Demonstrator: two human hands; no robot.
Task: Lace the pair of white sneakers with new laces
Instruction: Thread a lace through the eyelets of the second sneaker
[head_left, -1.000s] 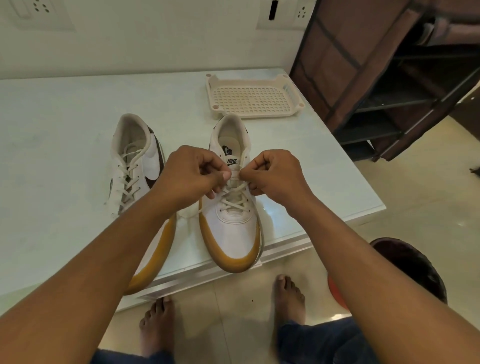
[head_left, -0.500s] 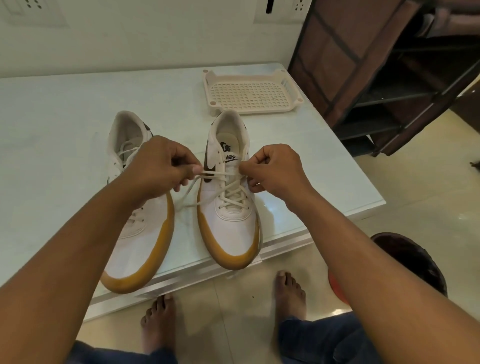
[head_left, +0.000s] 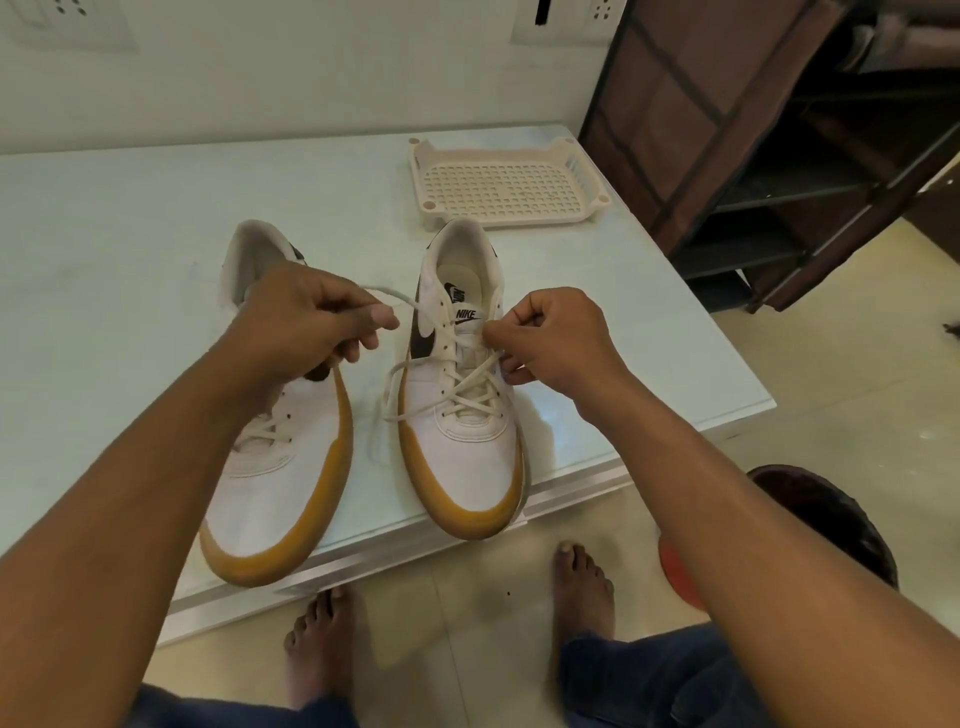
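The left grip (head_left: 311, 322) and right grip (head_left: 550, 338) are bare, as are both forearms (head_left: 145, 499) along all their visible length, dark blue denim trousers (head_left: 649, 680) reach down to the ankles, and the left foot (head_left: 317, 639) and right foot (head_left: 579, 587) are bare too.

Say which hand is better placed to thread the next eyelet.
Probably the right hand: it pinches the lace beside the upper eyelets of the sneaker, while the left hand holds its strand off over the other sneaker.
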